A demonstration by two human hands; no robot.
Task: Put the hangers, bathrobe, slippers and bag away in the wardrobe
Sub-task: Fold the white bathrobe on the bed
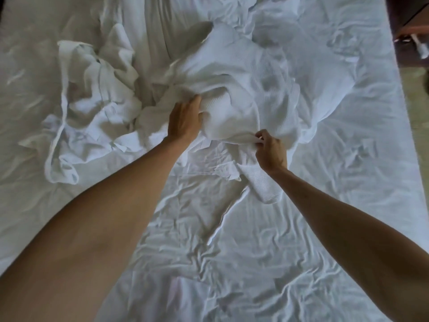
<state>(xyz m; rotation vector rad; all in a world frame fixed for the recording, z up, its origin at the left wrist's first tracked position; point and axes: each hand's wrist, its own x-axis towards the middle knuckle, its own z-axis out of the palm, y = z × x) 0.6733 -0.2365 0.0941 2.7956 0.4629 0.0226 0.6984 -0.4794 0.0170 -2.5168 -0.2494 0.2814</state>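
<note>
Head view: both arms reach forward over the bed [232, 252]. Left hand [184, 122] grips the crumpled bathrobe [232, 89]; right hand [270, 151] pinches its near edge. Its long axis is unclear.

A bedroom — a bed [301, 228] with rumpled white sheets, dark wooden furniture [408, 17] beside it.

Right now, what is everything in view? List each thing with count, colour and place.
bathrobe: one, white waffle weave, bunched mid-bed.
second crumpled white garment: one, left of the bathrobe, with a trailing belt or edge; what it is, cannot tell.
bed sheet: one, white, wrinkled, covering the bed.
dark wooden furniture: one piece, top right corner, beside the bed.
left hand: presses into the bathrobe's folds.
right hand: pinches the bathrobe's near edge.
</note>
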